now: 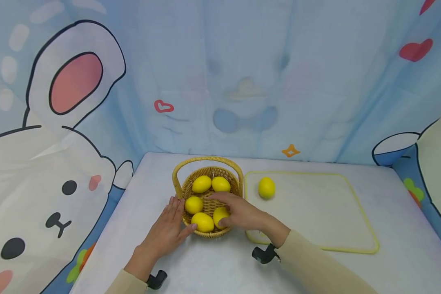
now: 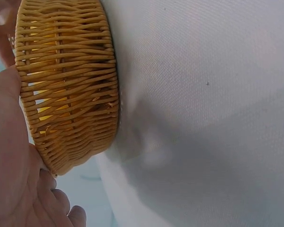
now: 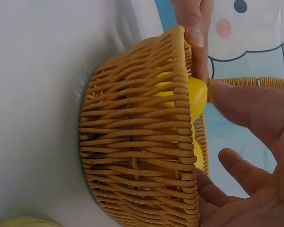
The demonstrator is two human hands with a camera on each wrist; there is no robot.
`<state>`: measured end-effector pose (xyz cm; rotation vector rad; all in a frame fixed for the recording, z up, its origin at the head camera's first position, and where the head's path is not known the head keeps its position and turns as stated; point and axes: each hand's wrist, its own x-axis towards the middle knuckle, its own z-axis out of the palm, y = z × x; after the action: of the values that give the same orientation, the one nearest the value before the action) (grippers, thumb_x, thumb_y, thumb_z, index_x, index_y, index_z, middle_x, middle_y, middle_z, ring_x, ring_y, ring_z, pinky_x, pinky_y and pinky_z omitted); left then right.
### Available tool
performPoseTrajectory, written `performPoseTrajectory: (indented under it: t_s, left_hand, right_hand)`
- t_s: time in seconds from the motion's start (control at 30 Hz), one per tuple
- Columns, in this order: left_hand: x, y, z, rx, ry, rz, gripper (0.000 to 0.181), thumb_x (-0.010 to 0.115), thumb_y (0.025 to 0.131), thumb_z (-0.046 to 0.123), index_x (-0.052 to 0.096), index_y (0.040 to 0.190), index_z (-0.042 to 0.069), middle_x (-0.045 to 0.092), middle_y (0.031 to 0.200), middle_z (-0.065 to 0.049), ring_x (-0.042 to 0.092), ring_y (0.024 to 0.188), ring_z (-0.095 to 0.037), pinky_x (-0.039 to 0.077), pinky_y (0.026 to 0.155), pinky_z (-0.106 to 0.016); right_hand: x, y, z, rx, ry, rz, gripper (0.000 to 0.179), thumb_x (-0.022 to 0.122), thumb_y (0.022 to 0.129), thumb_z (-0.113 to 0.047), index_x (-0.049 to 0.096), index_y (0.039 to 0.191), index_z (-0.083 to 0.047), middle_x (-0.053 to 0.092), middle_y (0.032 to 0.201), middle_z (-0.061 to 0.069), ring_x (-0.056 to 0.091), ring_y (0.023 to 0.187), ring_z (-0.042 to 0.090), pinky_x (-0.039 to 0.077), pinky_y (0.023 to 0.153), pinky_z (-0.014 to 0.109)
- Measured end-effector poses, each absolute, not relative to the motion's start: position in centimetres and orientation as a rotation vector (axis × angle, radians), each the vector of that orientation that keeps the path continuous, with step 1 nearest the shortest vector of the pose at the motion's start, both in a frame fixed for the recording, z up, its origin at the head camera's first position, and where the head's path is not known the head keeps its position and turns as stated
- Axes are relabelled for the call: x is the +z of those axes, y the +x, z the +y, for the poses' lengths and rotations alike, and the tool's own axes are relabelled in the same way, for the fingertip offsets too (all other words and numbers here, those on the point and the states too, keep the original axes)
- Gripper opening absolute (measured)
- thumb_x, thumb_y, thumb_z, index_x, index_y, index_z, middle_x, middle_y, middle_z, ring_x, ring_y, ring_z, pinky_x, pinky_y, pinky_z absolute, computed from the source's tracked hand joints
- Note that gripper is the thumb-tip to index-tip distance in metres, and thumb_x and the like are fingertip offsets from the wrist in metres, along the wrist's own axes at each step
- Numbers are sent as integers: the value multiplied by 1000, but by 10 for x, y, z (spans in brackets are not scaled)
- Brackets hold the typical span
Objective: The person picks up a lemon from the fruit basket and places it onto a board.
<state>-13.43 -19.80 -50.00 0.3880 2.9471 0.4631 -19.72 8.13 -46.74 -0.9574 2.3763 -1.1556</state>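
The wicker basket point(image 3: 137, 127) holds 5 lemons point(image 1: 202, 184), grouped around its inner wall with bare weave in the middle; a 6th lemon point(image 1: 266, 188) lies on the yellow-edged board point(image 1: 312, 212) to the basket's right. The left hand point(image 1: 169, 228) lays straight fingers, close together, along the basket's left rim, thumb apart at its near rim, probably to steady it. The right hand point(image 1: 242, 210) reaches inside from the basket's right, thumb spread from index finger and against the near-right lemon point(image 1: 219, 213), apparently arched to clear its neighbours; whether it bears any weight, I cannot tell.

No text or numbers legible, as far as views show.
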Motion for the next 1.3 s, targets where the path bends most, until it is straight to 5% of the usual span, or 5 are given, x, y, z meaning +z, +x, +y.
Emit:
performPoseTrajectory:
  t_s: [0.43, 0.87, 1.3]
  left_hand:
    - [-501, -136, -196, 452, 410, 2956, 99, 38, 104, 73, 13, 169, 3, 3, 177, -17, 3, 166, -31, 16, 133, -50]
    - [-502, -135, -197, 479, 419, 2960, 96, 41, 106, 69, 14, 168, 1, 6, 176, -20, 4, 165, -33, 17, 133, -51]
    - [-502, -134, -197, 473, 421, 2958, 96, 40, 106, 69, 13, 168, 1, 5, 176, -19, 2, 165, -33, 17, 133, -53]
  right_hand:
    - [-470, -209, 72, -881, -1032, 2439, 83, 79, 86, 6, 47, 160, -16, 47, 163, 3, 43, 152, 29, 40, 123, 52]
    - [-473, -218, 48, -872, -727, 2543, 76, 84, 88, -3, 49, 156, -3, 62, 148, 14, 63, 124, 25, 55, 105, 47]
    - [-479, -225, 35, -1088, -379, 2426, 71, 86, 91, -22, 54, 152, -6, 58, 151, 15, 57, 136, 32, 47, 116, 53]
